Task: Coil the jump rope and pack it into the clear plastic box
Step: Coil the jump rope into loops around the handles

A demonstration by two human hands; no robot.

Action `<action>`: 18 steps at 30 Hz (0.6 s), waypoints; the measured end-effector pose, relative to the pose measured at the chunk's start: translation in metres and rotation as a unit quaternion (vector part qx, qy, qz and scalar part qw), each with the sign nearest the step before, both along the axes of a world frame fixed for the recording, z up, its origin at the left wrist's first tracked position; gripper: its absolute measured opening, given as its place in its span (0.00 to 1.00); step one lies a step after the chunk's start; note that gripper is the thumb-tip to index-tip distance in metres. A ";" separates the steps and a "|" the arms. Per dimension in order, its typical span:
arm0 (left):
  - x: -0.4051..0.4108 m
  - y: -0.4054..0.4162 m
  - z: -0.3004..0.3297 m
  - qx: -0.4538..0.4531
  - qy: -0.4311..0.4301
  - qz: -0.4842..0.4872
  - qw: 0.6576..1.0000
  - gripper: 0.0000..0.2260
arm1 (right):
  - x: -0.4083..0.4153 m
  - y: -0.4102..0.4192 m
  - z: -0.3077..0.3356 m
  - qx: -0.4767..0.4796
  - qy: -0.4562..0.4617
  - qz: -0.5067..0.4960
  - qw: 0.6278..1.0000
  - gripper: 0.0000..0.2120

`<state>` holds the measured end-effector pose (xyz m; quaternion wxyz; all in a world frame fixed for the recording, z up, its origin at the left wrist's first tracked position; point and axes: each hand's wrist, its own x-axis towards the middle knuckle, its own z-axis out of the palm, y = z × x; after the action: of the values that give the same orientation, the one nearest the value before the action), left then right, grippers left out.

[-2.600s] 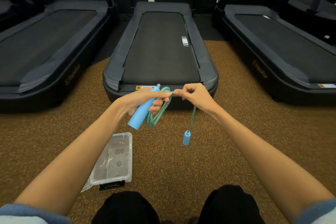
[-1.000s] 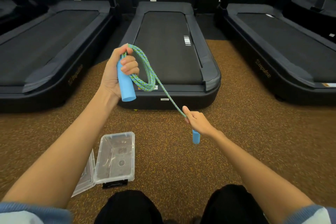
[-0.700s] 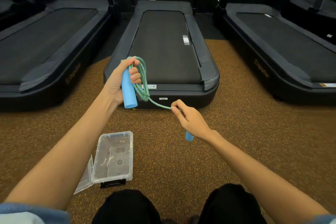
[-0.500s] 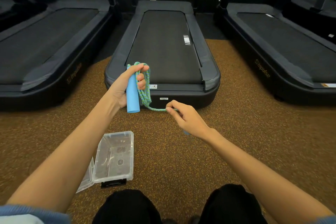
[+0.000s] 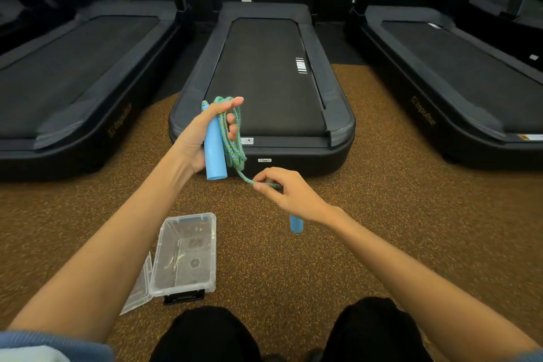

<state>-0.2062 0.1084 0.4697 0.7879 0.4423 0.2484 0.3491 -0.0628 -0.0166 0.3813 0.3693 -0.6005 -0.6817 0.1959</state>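
Observation:
My left hand (image 5: 196, 138) holds one blue handle (image 5: 214, 153) of the jump rope upright, with several loops of green-and-blue rope (image 5: 233, 141) bundled against it. A short length of rope runs down from the loops to my right hand (image 5: 289, 195), which pinches it between thumb and fingers. The second blue handle (image 5: 296, 223) hangs below my right hand, partly hidden by it. The clear plastic box (image 5: 188, 253) stands open on the floor below my left forearm, with nothing in it.
The box's clear lid (image 5: 139, 288) lies tilted against its left side. Three black treadmills line the back, the middle treadmill (image 5: 264, 73) right behind my hands. Brown speckled floor (image 5: 411, 229) surrounds the box. My dark-clothed knees (image 5: 205, 335) show at the bottom edge.
My left hand came down from its raised position with the coil. My right hand slid along the rope toward the coil, so the free length is shorter and the hanging handle shows again.

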 end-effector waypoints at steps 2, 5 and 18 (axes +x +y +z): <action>0.002 -0.001 -0.001 0.003 0.003 -0.006 1.000 0.08 | 0.000 0.000 0.003 0.007 -0.006 0.001 1.000 0.07; 0.006 -0.002 -0.007 0.009 0.021 -0.017 1.000 0.06 | 0.000 0.001 0.011 0.017 -0.015 0.010 1.000 0.07; 0.017 -0.030 -0.020 0.082 0.185 -0.103 0.974 0.05 | 0.014 0.004 0.045 0.061 0.054 -0.024 0.996 0.05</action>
<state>-0.1887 0.0780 0.4498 0.7211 0.5858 0.3131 0.1971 -0.0487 -0.0129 0.4259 0.4461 -0.5818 -0.6564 0.1776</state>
